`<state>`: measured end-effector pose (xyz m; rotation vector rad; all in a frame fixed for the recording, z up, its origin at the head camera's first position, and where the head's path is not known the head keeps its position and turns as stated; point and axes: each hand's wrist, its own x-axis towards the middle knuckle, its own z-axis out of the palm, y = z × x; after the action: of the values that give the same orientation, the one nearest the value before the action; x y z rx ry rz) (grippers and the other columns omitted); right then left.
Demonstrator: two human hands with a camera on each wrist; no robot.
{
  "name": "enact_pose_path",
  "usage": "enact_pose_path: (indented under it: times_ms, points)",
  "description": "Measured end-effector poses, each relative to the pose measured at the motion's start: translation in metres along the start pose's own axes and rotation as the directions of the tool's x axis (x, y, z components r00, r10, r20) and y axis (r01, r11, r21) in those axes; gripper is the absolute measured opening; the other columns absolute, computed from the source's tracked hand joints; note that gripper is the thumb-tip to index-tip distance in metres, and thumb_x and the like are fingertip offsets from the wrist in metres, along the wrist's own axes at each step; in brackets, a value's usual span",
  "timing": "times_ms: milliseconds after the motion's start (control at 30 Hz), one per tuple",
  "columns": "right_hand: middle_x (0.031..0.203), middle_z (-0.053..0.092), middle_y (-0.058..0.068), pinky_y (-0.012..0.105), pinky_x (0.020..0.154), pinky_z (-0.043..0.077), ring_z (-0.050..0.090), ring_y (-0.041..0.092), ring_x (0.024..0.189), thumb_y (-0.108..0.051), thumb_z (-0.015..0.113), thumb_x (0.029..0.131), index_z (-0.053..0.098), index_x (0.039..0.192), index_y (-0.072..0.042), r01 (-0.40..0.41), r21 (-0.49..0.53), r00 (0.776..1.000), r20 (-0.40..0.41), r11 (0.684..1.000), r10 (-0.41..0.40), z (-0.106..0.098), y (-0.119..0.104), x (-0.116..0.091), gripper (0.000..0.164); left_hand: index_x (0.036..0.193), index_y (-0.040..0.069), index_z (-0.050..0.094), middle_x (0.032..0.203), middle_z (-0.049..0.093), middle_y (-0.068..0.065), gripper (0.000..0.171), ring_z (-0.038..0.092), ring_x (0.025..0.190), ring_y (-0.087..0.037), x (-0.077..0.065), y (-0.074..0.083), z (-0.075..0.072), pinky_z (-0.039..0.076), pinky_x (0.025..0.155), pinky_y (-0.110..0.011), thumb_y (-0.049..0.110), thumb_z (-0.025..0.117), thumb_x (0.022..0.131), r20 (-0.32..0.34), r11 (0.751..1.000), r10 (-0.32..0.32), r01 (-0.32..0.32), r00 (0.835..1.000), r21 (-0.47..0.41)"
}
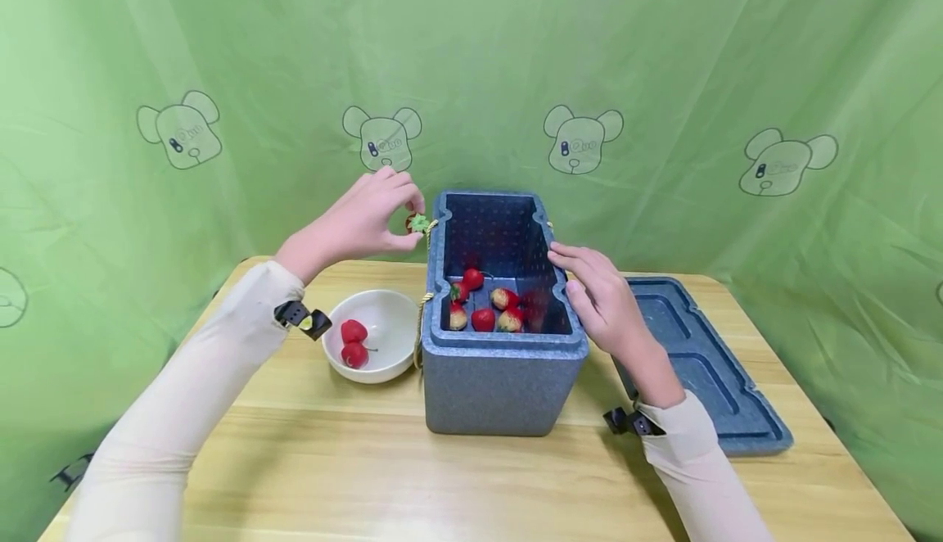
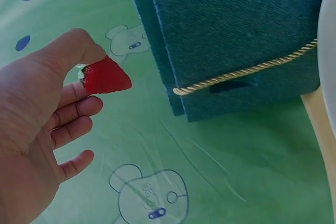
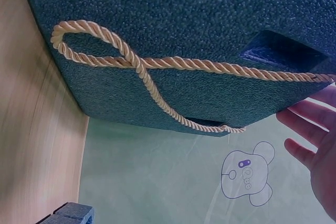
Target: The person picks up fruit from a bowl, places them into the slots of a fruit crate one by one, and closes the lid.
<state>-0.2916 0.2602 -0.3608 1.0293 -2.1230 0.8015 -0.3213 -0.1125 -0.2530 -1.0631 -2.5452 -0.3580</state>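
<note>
My left hand (image 1: 361, 213) pinches a strawberry (image 2: 107, 75) between thumb and fingertips, its green leaves at the thumb side. It is held in the air just left of the far part of a blue-grey foam box (image 1: 497, 395), near the rim's height. The box stands upright without its lid. Inside lie several strawberries (image 1: 483, 318) and other small red fruit, one with a stem (image 1: 473, 278). My right hand (image 1: 600, 300) rests on the box's right rim, fingers extended; in the right wrist view its fingers (image 3: 304, 124) show at the box's side.
Left of the box stands a white bowl (image 1: 394, 325) holding two red fruits (image 1: 354, 354), one with a stem. The box lid (image 1: 710, 362) lies on the wooden table (image 1: 331, 468) at the right. Twisted rope (image 3: 184, 64) hangs along the box's sides. A green curtain (image 1: 471, 51) surrounds the table.
</note>
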Motion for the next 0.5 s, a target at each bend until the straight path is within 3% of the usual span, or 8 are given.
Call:
enact_pose_path:
  times_ms: [333,500]
  points:
    - [0.139,0.063,0.018,0.032,0.120,0.031,0.056,0.037,0.129,-0.021,0.043,0.103,0.065,0.132,0.000,0.010,-0.005,1.000,0.002,1.000,-0.010,-0.001,-0.001,0.000,0.041,0.109,0.008,0.065,0.106,0.062,-0.007,0.030,0.048,0.101,-0.027,0.017,0.017,-0.006,0.041,0.090,-0.043,0.027,0.074,0.088,-0.012,0.998,0.048,-0.048,0.999,0.028]
    - [0.138,0.063,0.018,0.031,0.120,0.031,0.056,0.037,0.129,-0.018,0.044,0.102,0.065,0.132,0.001,0.011,-0.007,1.000,0.001,1.000,-0.011,-0.002,-0.002,0.001,0.040,0.110,0.008,0.064,0.108,0.063,-0.007,0.030,0.050,0.102,-0.027,0.027,0.024,-0.003,0.042,0.089,-0.042,0.029,0.071,0.090,-0.002,0.991,0.106,-0.105,0.994,0.085]
